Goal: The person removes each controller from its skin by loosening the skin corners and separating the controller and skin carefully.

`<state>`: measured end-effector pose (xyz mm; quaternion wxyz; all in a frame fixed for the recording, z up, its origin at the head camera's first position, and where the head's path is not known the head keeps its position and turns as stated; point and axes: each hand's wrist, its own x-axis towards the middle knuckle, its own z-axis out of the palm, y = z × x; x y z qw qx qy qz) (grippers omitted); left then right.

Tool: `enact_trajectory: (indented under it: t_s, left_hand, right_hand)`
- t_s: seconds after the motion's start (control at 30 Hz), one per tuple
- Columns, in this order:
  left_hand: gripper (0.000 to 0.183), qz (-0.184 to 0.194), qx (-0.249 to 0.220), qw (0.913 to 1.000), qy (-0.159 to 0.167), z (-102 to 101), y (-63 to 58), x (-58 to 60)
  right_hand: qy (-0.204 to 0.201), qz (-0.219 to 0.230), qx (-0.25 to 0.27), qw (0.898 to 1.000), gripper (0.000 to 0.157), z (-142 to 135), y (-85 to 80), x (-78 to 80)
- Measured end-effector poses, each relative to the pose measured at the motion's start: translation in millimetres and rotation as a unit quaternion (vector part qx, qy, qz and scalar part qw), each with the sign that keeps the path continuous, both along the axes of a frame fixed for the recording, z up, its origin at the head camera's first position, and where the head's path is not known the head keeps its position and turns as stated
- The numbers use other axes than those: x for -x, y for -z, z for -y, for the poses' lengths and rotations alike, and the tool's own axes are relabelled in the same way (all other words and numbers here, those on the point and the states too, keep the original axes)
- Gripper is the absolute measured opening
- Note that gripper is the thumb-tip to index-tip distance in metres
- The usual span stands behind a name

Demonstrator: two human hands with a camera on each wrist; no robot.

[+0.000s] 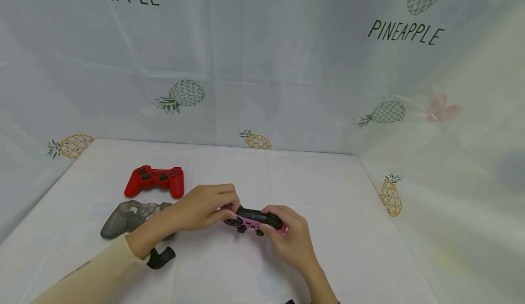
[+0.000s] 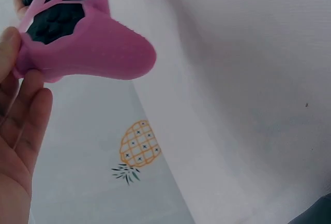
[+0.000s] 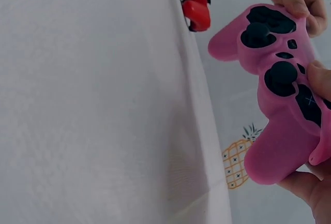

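Observation:
Both hands hold a black game controller [image 1: 259, 216] partly covered by a pink silicone sleeve [image 3: 287, 146], in front of the body. At the left end, my left hand [image 1: 211, 206] pinches the controller's top edge between thumb and fingers. My right hand [image 1: 289, 233] grips the other end, its thumb [image 3: 319, 80] on the face side in the right wrist view. Dark thumbsticks and buttons show through openings in the pink sleeve. Along the top edge in the head view, the black shell lies bare. At the right, a pink flap hangs loose in the right wrist view.
A red game controller [image 1: 156, 181] lies on the white table [image 1: 213, 272] at the back left. Nearer is a grey translucent controller [image 1: 127, 217], partly behind my left forearm. A black curved piece [image 1: 164, 257] sits beside the left cuff. Pineapple-print cloth hangs behind and to the right.

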<state>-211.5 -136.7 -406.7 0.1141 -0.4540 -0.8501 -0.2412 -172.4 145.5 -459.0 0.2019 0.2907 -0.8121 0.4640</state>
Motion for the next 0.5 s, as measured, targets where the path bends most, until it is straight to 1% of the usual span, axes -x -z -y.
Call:
enact_trajectory:
  t_s: [0.1, 0.3, 0.43, 0.5]
  left_hand:
    - [0.016, 0.009, -0.018, 0.9998, 0.007, 1, 1.1, -0.3]
    - [0.017, 0.011, -0.050, 0.9986, 0.011, 7, 2.6, -2.6]
    - [0.018, 0.018, -0.058, 0.9980, 0.019, 11, 4.1, -3.5]
    - [0.019, 0.031, -0.056, 0.9978, 0.019, 13, 5.1, -3.6]
  right_hand:
    - [0.002, 0.009, 0.005, 1.000, 0.027, -1, -0.3, 0.6]
    - [0.000, 0.022, 0.017, 1.000, 0.025, -1, -2.1, 1.4]
    - [-0.001, 0.034, 0.021, 0.999, 0.024, 0, -4.1, 0.3]
    - [-0.003, 0.040, 0.024, 0.999, 0.024, -1, -4.4, 0.0]
